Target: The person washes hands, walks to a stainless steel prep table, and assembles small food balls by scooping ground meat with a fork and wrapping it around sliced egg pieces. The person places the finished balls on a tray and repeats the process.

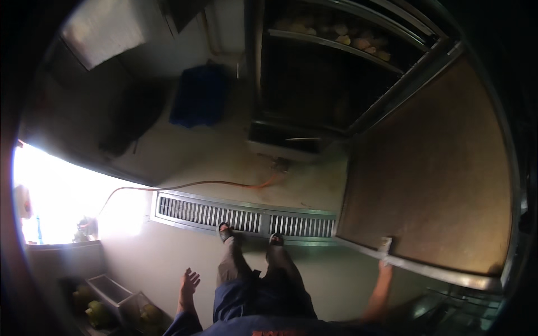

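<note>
1. The right hand (384, 270) is at the handle (385, 245) of the big brown door (431, 168). I can't tell if its fingers grip.
2. The door is ahead and right of those fingers; its long near edge runs sideways. The left hand (190, 281) is farther off, its fingers spread, holding nothing.
3. The door stands open beside the dark cabinet (256, 73).
4. A floor grate (210, 214) and orange cord (196, 182) lie ahead. I see nothing blocking the handle.

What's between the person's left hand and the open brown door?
In the head view, the person's legs lie between the left hand and the brown door.
</note>
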The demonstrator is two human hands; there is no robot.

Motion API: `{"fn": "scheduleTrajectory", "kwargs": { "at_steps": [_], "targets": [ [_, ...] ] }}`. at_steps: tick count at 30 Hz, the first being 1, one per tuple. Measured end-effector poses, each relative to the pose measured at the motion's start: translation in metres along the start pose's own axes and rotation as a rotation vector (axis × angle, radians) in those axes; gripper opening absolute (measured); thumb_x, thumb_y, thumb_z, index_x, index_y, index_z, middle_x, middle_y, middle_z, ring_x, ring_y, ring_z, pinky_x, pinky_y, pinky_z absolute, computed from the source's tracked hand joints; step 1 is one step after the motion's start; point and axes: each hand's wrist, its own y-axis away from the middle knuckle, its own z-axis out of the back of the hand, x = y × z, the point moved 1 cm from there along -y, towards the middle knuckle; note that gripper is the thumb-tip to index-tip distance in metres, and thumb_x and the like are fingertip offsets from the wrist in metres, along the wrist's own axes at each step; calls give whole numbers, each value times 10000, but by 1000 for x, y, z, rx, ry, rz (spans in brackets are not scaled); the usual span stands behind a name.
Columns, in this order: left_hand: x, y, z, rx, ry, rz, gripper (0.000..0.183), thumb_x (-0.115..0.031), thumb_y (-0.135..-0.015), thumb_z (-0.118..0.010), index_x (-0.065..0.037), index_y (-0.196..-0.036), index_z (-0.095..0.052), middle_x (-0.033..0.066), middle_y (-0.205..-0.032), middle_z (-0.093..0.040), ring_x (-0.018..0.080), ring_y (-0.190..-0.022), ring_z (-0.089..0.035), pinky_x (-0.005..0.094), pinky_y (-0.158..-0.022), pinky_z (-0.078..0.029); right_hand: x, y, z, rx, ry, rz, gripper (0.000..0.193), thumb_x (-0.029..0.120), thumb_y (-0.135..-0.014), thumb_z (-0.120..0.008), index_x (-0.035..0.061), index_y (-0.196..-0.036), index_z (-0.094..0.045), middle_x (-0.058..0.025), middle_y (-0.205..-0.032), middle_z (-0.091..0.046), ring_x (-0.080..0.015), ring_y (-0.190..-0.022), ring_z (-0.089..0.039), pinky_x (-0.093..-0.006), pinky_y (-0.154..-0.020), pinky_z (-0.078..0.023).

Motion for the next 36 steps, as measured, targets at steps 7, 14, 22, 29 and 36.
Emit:
{"fn": "scheduleTrajectory", "kwargs": {
  "at_steps": [7, 14, 22, 29, 36],
  "targets": [
    [-26, -37, -64, 204, -45, -213, 613, -428, -1063, -521, -41, -1529, -423, 221, -1495, -508, 373, -1296, -572, 503, -1095, -465, -46, 122, -244, 335, 328, 314, 430, 481, -1087, -374, 57, -1055, -437, -51, -945, -475, -166, -826, -459, -347, -733, -445],
    [43, -48, 61, -22, -26, 113, 518, -409, -1012, -617, -71, -1392, -526, 201, -1342, -622, 377, -1144, -652, 532, -922, -533, -5, 146, -521, 673, 676, 1096, 307, 290, -1091, -496, 13, -966, -540, -162, -743, -564, -314, -657, -571, -445, -590, -421],
    [-1, -42, 118, -351, 86, 217, 550, -410, -1009, -614, -72, -1423, -480, 206, -1383, -592, 371, -1135, -652, 549, -955, -523, 2, 109, -682, 377, 864, 1184, 374, 305, -1105, -495, -51, -1116, -609, -270, -904, -668, -440, -854, -675, -487, -736, -500],
    [23, -6, 80, -179, 132, 377, 644, -482, -983, -636, -63, -1438, -457, 208, -1417, -566, 390, -1201, -615, 570, -992, -474, -17, 80, -726, -52, 729, 1549, 376, 270, -1098, -514, -86, -1055, -630, -248, -780, -661, -416, -689, -657, -478, -626, -486],
    [69, 85, 52, -270, -106, 711, 619, -484, -1012, -558, -57, -1455, -477, 163, -1409, -567, 343, -1232, -580, 526, -1040, -450, -37, 79, -749, -55, 485, 1053, 381, 255, -1120, -434, -82, -1024, -582, -190, -799, -622, -335, -642, -579, -442, -617, -460]
  ]
}}
